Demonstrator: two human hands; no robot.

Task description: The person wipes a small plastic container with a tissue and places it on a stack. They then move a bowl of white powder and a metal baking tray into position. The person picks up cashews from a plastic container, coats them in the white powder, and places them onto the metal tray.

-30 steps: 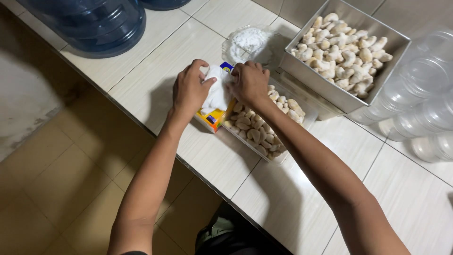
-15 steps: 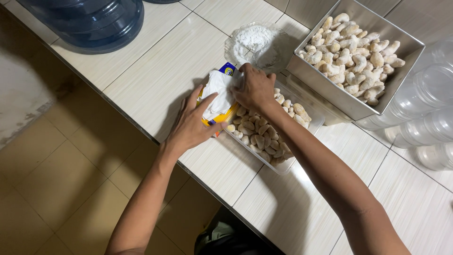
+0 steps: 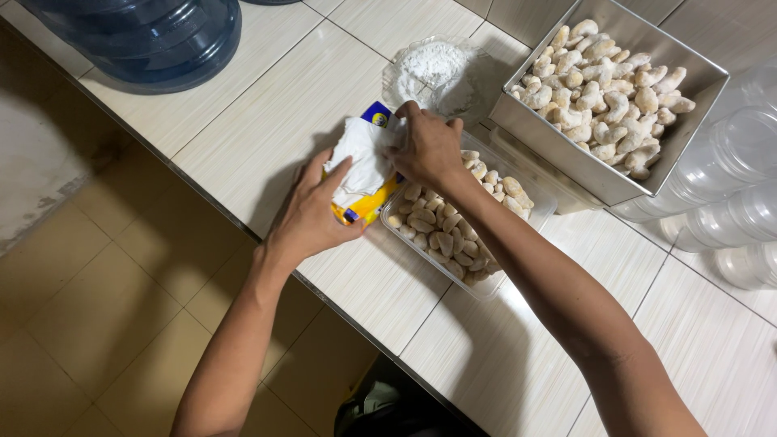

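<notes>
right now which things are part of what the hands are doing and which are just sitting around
In hand: left hand and right hand on the white cloth, yellow packet, clear tray of pieces.
Lying about: metal tray, powder bag, water jug, clear jars.

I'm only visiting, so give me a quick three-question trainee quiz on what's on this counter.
1. True or false: the metal tray is empty.
2. Which hand rests on the white cloth: A left hand, B right hand?
3. What fills the clear container?

Key: 1 false, it holds pale curved cookies. 2 A, though the right hand grips its upper edge. 3 The same pale cookies.
</notes>
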